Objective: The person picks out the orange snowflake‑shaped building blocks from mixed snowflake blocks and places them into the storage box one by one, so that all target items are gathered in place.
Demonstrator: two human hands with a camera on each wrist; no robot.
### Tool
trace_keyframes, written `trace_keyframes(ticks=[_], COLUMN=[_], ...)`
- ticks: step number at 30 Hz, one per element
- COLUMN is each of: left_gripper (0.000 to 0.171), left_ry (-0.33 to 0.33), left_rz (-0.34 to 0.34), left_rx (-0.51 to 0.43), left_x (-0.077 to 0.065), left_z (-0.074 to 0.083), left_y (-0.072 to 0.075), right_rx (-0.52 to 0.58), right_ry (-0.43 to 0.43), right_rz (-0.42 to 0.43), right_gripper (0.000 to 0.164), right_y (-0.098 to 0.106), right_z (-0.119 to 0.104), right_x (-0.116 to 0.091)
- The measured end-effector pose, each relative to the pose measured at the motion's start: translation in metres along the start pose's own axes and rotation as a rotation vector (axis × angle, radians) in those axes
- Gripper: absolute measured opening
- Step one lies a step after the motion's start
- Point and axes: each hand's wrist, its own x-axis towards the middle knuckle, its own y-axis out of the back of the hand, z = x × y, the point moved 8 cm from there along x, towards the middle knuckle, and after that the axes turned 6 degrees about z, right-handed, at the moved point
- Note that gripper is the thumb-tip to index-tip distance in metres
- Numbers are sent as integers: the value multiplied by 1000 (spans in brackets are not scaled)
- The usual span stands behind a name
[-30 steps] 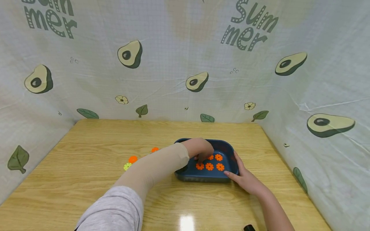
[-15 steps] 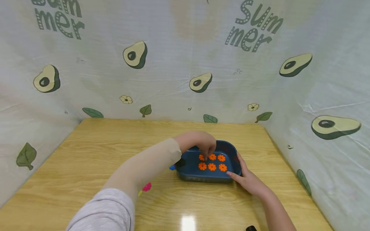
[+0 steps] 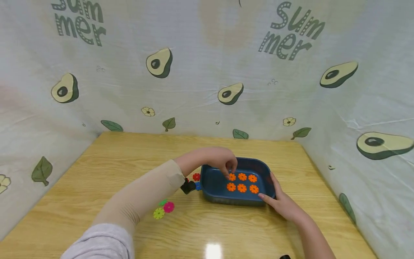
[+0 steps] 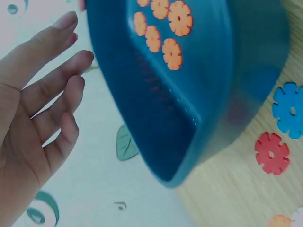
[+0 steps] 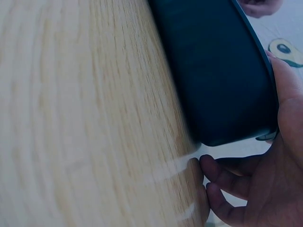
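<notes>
A dark blue rectangular tub (image 3: 226, 199) stands on the wooden table. On its floor lie several orange notched plastic discs (image 3: 242, 188) in two rows. My left hand (image 3: 221, 158) hovers over the tub's back left part, fingers bent loosely downward above the nearest discs. In the left wrist view that left hand (image 4: 42, 94) shows spread, relaxed fingers with nothing between them. My right hand (image 3: 284, 205) holds the tub's right end, thumb over the rim. The right wrist view shows the right hand (image 5: 265, 184) with its other fingers curled beside the tub's outer wall.
Left of the tub lie a red disc (image 3: 196, 177) and a blue disc (image 3: 198, 185). Closer to me are a pink disc (image 3: 169, 207), a yellow disc (image 3: 159, 213) and a green disc (image 3: 162, 202). A patterned curtain (image 3: 194, 90) encloses the table.
My left hand has moved from low among the discs to slightly higher and back, its fingers loosening. More loose discs show left of the tub. My right hand keeps its hold.
</notes>
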Motion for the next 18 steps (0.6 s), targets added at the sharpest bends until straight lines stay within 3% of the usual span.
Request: trace_keyframes(ticks=[8, 18], left_gripper=[16, 19], left_ry=[43, 129], left_rz=[127, 238], left_rx=[-63, -94], left_x=[-41, -93], left_z=[-10, -34], left_y=[14, 11], right_rx=[8, 15], right_ry=[14, 0], right_rz=[15, -7], right_gripper=[96, 99], right_y=[2, 0], right_z=[0, 1], right_x=[1, 1])
